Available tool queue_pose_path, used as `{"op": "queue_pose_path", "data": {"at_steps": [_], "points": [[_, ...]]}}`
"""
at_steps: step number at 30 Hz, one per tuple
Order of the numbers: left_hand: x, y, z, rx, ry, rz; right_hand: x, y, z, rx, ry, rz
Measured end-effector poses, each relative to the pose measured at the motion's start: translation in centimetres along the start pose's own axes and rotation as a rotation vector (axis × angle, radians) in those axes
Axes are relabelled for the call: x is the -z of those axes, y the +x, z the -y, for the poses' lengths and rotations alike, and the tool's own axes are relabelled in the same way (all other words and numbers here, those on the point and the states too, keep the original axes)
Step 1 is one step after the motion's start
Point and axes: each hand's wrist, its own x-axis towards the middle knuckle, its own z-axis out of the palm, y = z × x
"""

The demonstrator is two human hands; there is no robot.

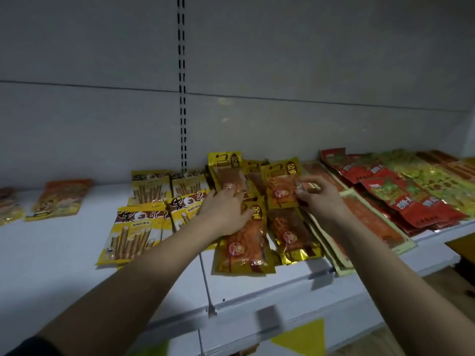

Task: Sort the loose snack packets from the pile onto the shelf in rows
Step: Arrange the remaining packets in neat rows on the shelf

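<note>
Bare shelf lies open at near left. Left hand presses flat, fingers spread, on a gold packet lying lengthwise, top away. Right hand pinches another packet, upright, farther back.

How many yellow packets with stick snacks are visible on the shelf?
4: two at the back, two in front. Others may hide underneath.
</note>
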Motion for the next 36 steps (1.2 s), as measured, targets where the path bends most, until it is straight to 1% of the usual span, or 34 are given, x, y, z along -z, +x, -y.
{"op": "queue_pose_path", "data": {"at_steps": [3,4,7,8,10,12,14,16,20,22,23,25,27,29,33,36], "points": [[0.6,1.0,-0.4,0.045,-0.002,0.022,-1.4,3.7,0.6,0.022,-0.02,0.054],[1.0,1.1,-0.4,0.06,-0.032,0.032,-1.8,4.7,0.7,0.057,-0.078,0.072],[2.1,0.4,-0.4,0.067,-0.09,0.081,-2.0,6.8,1.0,0.244,-0.567,0.058],[2.5,0.0,-0.4,0.052,-0.096,0.097,-1.8,7.0,1.3,0.303,-0.655,0.052],[3.5,-1.1,-0.4,0.012,-0.112,0.126,-1.3,7.1,1.7,0.398,-0.666,0.099],[4.2,-2.3,-0.9,-0.008,-0.153,0.216,-0.8,7.1,2.0,0.461,-0.645,0.182],[4.0,-3.4,-1.9,0.003,-0.168,0.332,-0.1,7.0,1.9,0.499,-0.669,0.286],[3.0,-4.0,-3.6,0.042,-0.118,0.366,0.2,7.0,1.3,0.541,-0.718,0.371],[1.7,-4.3,-6.3,0.158,-0.1,0.242,0.3,6.3,-0.1,0.645,-0.912,0.549],[1.4,-4.6,-6.8,0.196,-0.108,0.188,0.2,6.6,-0.8,0.688,-1.056,0.615],[1.4,-4.9,-6.9,0.21,-0.118,0.158,0.3,6.6,-0.8,0.69,-1.133,0.637],[1.5,-5.7,-7.1,0.226,-0.139,0.084,0.3,6.8,-0.7,0.676,-1.197,0.638],[1.9,-6.9,-7.0,0.247,-0.149,-0.013,0.0,6.1,-0.2,0.714,-1.19,0.602],[2.6,-8.2,-6.4,0.272,-0.118,-0.117,-1.1,4.2,0.8,0.833,-1.137,0.596],[3.5,-12.2,-3.2,0.374,-0.048,-0.274,-5.1,-2.1,3.3,0.943,-0.963,0.704],[3.9,-16.9,0.4,0.539,0.004,-0.308,-9.6,-6.8,4.4,0.985,-0.879,0.761]]}}
